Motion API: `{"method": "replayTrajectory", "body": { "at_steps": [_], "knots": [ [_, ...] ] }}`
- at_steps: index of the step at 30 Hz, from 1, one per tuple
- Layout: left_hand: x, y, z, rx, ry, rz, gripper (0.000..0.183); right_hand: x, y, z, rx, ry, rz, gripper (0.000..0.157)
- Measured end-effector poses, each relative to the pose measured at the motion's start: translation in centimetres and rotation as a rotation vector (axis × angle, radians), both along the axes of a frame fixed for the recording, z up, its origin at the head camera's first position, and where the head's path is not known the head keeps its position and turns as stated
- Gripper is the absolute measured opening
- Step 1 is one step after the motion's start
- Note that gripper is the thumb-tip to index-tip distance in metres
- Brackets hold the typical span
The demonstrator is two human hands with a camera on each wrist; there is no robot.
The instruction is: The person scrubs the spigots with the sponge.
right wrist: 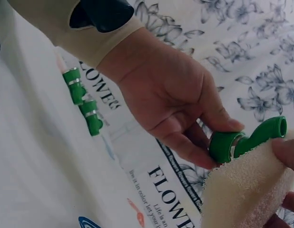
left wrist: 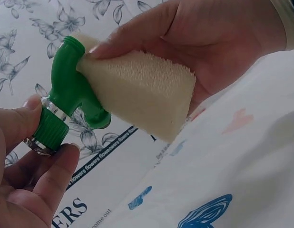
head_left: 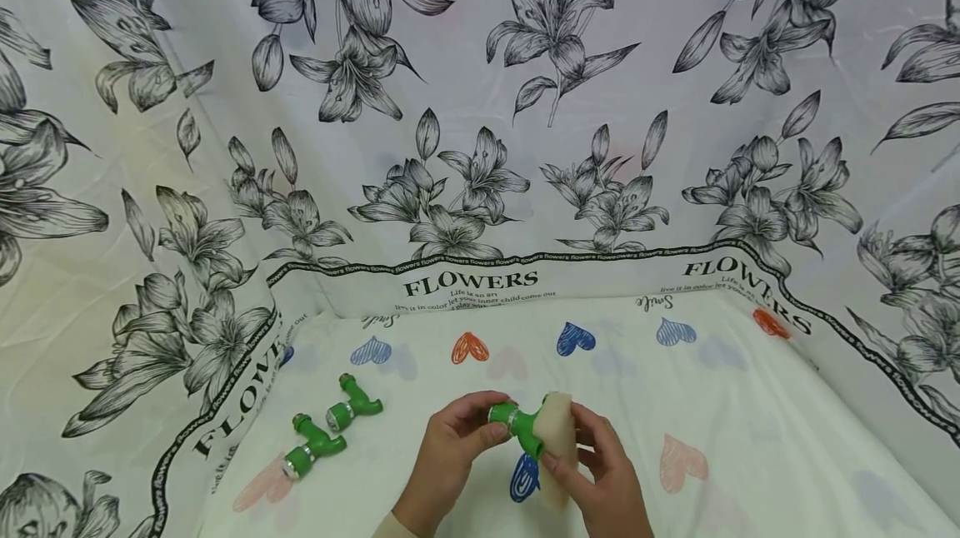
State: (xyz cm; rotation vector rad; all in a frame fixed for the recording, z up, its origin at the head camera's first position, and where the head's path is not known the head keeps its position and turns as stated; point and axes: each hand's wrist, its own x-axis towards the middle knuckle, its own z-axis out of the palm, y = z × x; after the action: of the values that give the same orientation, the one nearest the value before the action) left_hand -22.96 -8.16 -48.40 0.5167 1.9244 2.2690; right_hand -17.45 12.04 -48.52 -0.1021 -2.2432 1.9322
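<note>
My left hand (head_left: 455, 448) pinches the ribbed knob end of a green plastic tap (left wrist: 66, 90) between thumb and fingers. Silver bands ring the tap beside that knob. In my right hand (head_left: 600, 471) is a thick cream sponge (left wrist: 142, 90), gripped with the thumb on the near side and fingers behind. The sponge lies against the tap's body and covers part of it in the head view. In the right wrist view the tap's curved spout (right wrist: 275, 127) shows above the sponge's edge, close to the right thumb.
Two more green taps, one farther (head_left: 354, 401) and one nearer (head_left: 312, 445), lie on the white heart-printed cloth (head_left: 420, 396) to the left. Flower-printed fabric (head_left: 480, 188) rises as a wall behind and at both sides.
</note>
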Motion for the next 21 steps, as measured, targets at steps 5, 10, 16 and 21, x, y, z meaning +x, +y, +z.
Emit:
{"method": "replayTrajectory", "body": {
  "at_steps": [5, 10, 16, 21],
  "knots": [
    [-0.1, 0.0, 0.0, 0.029, -0.028, -0.002, 0.035, 0.4, 0.1, 0.7, -0.139, -0.028, 0.092, 0.059],
    [-0.2, 0.1, -0.3, 0.038, -0.07, 0.01, 0.037, 1.0, -0.1, 0.9, -0.216, 0.07, 0.202, 0.059],
    [0.0, 0.6, -0.5, -0.108, -0.046, -0.033, 0.039, 1.1, 0.0, 1.1, -0.183, 0.199, 0.194, 0.059],
    [0.6, 1.3, -0.5, -0.171, 0.044, -0.064, 0.035, 1.0, -0.2, 0.9, -0.075, 0.255, 0.161, 0.063]
  ]
}}
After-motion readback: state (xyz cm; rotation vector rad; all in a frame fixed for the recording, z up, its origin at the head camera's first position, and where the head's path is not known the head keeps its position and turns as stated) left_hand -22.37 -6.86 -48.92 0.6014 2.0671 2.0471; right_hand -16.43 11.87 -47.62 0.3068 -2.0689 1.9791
